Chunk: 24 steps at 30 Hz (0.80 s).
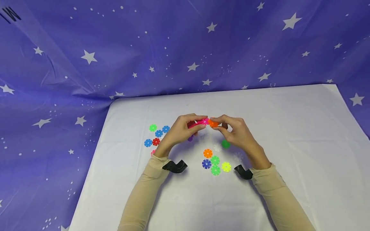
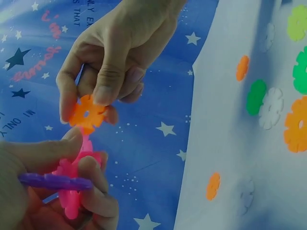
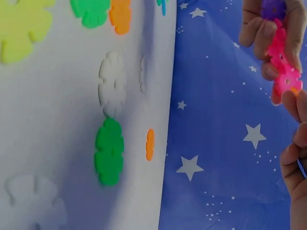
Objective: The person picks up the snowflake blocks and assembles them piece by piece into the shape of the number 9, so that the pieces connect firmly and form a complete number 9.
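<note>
My left hand (image 1: pixel 185 128) grips a chain of pink notched discs (image 2: pixel 72 179), held above the table. A purple disc (image 2: pixel 55 181) sticks out crosswise from that chain. Between thumb and fingers, my right hand (image 1: pixel 235 131) pinches an orange notched disc (image 2: pixel 87 114). The orange disc meets the end of the pink chain, edge to edge; whether their slots are locked together I cannot tell. In the right wrist view the pink discs (image 3: pixel 288 81) show beside the right fingertips, which cover most of the orange disc.
Loose discs lie on the white table (image 1: pixel 289 144). An orange disc (image 1: pixel 207 153), a dark blue disc (image 1: pixel 206 164), a yellow disc (image 1: pixel 226 166) and several green and clear ones lie between the forearms. Blue discs (image 1: pixel 158 133) and a red disc (image 1: pixel 156 141) lie left. A starry curtain (image 1: pixel 173 48) hangs behind.
</note>
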Each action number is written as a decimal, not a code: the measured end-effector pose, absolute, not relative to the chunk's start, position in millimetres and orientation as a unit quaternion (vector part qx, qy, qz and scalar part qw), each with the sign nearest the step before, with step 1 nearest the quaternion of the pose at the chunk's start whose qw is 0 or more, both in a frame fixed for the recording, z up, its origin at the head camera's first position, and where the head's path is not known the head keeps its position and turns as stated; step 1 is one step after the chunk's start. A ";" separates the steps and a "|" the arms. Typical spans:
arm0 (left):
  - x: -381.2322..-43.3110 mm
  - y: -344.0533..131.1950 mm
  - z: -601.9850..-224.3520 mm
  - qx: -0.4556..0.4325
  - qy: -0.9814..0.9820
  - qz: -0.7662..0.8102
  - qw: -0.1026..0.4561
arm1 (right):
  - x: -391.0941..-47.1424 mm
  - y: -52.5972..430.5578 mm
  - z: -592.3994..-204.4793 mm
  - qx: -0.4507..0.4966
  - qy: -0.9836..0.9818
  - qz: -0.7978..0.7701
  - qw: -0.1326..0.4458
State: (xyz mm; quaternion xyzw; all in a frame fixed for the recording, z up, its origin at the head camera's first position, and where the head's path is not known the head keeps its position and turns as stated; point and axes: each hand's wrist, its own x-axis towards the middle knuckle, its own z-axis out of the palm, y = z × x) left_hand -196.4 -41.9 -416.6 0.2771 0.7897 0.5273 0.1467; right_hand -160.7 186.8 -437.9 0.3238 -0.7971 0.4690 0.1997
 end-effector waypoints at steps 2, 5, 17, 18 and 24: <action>-196.2 -42.4 -416.6 0.277 0.791 0.525 0.149 | -159.7 186.3 -437.3 0.326 -0.803 0.458 0.200; -195.9 -42.9 -415.9 0.280 0.795 0.517 0.151 | -159.1 186.2 -437.5 0.328 -0.812 0.440 0.199; -197.0 -46.9 -414.1 0.292 0.806 0.486 0.166 | -156.8 182.0 -439.8 0.332 -0.819 0.427 0.191; -197.3 -47.5 -413.9 0.291 0.805 0.487 0.172 | -157.0 181.6 -440.4 0.332 -0.818 0.429 0.189; -198.8 -49.9 -413.5 0.286 0.800 0.492 0.190 | -157.1 180.0 -441.7 0.332 -0.818 0.431 0.189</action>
